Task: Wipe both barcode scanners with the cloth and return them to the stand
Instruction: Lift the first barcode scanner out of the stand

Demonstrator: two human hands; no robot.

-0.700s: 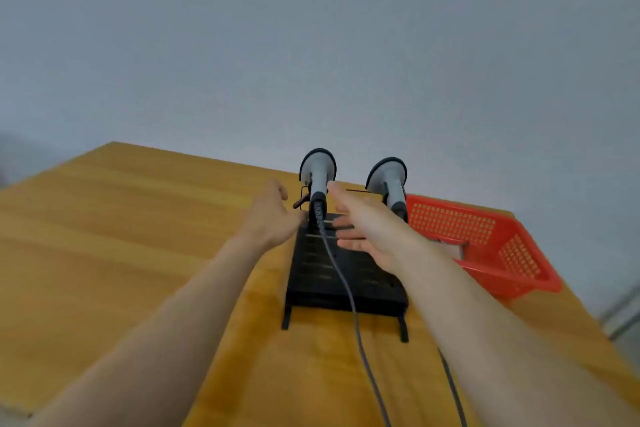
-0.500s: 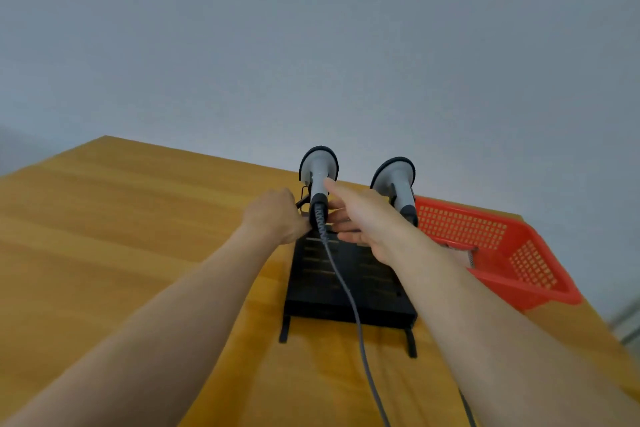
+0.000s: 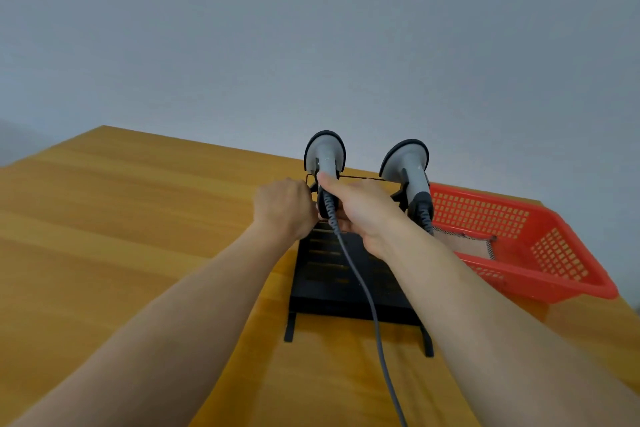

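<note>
No readable text, label, brand, number or sign is being shown on the left scanner (image 3: pixel 325 157), the right scanner (image 3: pixel 408 163), the stand (image 3: pixel 318 288) or the basket (image 3: pixel 554 255).
</note>
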